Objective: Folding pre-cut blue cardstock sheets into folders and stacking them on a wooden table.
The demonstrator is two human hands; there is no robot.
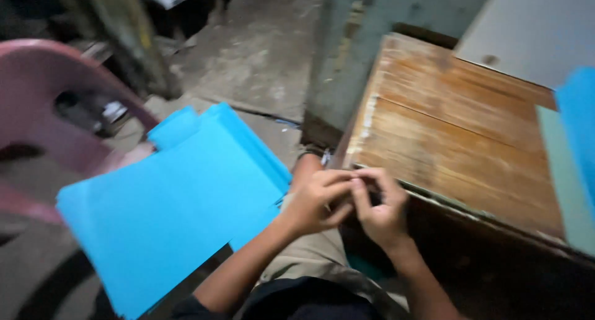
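Observation:
My left hand (315,199) and my right hand (379,203) are pressed together at the near edge of a worn wooden table (458,134), fingertips meeting. Whatever sits between the fingers is too small and blurred to make out. A stack of bright blue paper sheets (170,199) lies over my left thigh, fanned out to the left, with my left forearm beside its right edge. My knee in khaki trousers (310,255) shows below the hands.
A maroon plastic chair (43,103) stands at the left. More blue and pale green sheets (573,152) lie on the table's right end. A grey-green post (338,59) rises behind the table's left corner. Rough concrete floor (260,47) lies beyond.

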